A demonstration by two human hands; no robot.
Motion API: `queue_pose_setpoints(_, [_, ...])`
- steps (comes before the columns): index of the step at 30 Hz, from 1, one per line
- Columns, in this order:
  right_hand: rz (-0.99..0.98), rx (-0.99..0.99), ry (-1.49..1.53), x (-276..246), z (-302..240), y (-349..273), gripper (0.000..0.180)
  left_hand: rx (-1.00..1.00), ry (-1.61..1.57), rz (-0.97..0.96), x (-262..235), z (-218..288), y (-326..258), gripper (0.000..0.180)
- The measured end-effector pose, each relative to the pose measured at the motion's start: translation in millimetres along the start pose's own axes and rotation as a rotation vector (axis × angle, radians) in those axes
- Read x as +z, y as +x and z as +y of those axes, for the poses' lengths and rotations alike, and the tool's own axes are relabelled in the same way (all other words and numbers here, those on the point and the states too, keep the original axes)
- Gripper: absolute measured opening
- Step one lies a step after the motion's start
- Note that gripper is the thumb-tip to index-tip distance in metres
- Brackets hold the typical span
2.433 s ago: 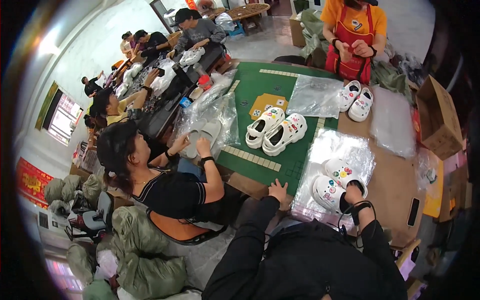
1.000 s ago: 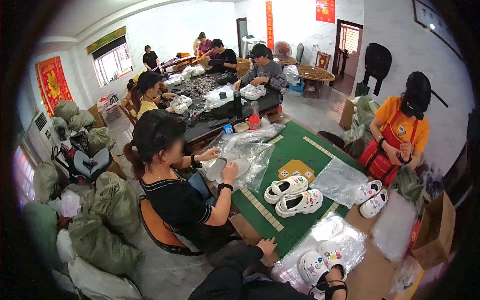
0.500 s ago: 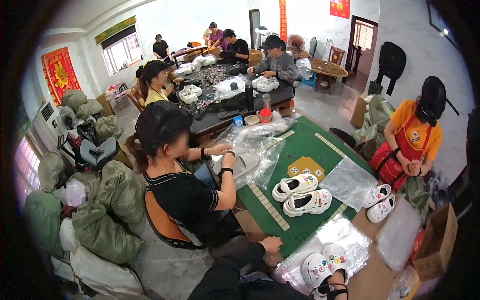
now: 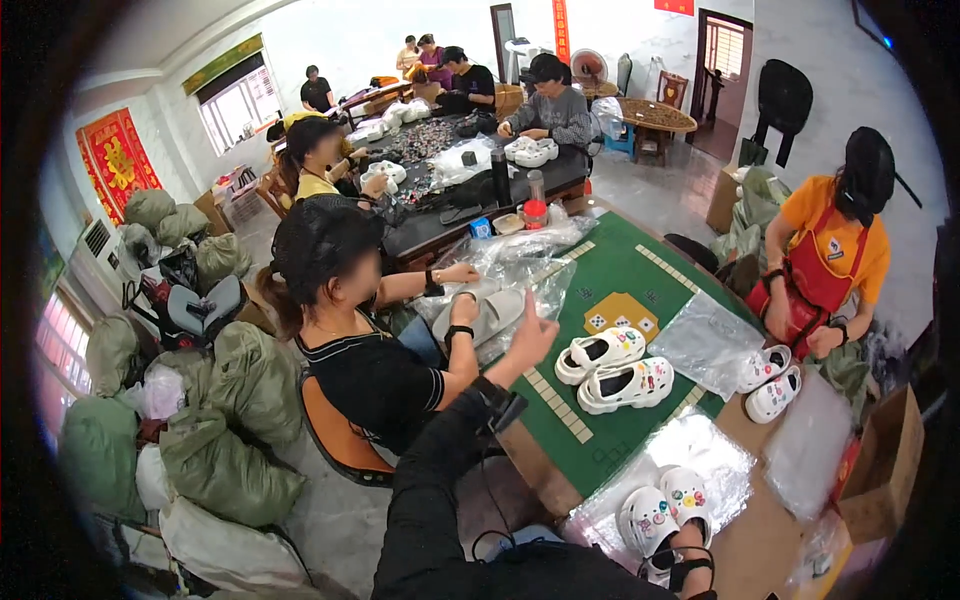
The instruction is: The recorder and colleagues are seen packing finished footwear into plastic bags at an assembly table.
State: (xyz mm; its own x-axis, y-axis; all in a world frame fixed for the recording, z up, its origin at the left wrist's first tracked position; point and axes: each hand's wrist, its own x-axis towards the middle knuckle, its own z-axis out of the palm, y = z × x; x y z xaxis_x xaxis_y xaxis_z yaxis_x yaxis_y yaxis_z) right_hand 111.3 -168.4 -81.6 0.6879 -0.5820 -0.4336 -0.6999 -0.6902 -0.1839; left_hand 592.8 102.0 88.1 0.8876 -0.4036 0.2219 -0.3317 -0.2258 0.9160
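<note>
On the worktop [image 4: 760, 520], near edge: white clogs [image 4: 645, 515] on plastic bags [image 4: 705, 440]
Right hand [image 4: 690, 543]: at clogs, cannot tell fingers' grip
Left hand [image 4: 533, 343]: empty, one finger extended

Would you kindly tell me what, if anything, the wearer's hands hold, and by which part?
The left hand is raised and holds nothing. The right hand is at the heel end of the nearest white clogs; fingers hidden, a grip cannot be told.
</note>
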Motion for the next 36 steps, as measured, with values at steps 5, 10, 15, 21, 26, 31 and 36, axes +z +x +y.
queue_pose_setpoints(5, [-0.086,0.072,-0.018,-18,-18,-13,0.037,-0.119,-0.175,0.08,-39,35,26,0.092])
queue_pose_setpoints(10, [-0.021,0.028,-0.018,-2,-4,-5,0.036,-0.099,-0.175,0.103,-62,40,44,0.096])
queue_pose_setpoints(15, [-0.026,0.011,-0.018,6,5,1,0.037,-0.105,-0.187,0.127,-62,44,42,0.096])
queue_pose_setpoints(21, [-0.12,0.015,-0.016,-4,0,-2,0.042,-0.151,-0.16,0.109,-60,39,38,0.093])
queue_pose_setpoints(26, [-0.056,0.015,0.03,-1,0,-4,0.041,-0.235,-0.221,0.106,-60,34,38,0.092])
queue_pose_setpoints(31, [0.015,0.007,-0.039,2,-2,-5,0.044,-0.268,-0.251,0.168,-55,4,40,0.088])
queue_pose_setpoints(36, [-0.033,0.056,-0.026,1,0,-5,0.045,-0.376,-0.649,0.172,-49,10,39,0.089])
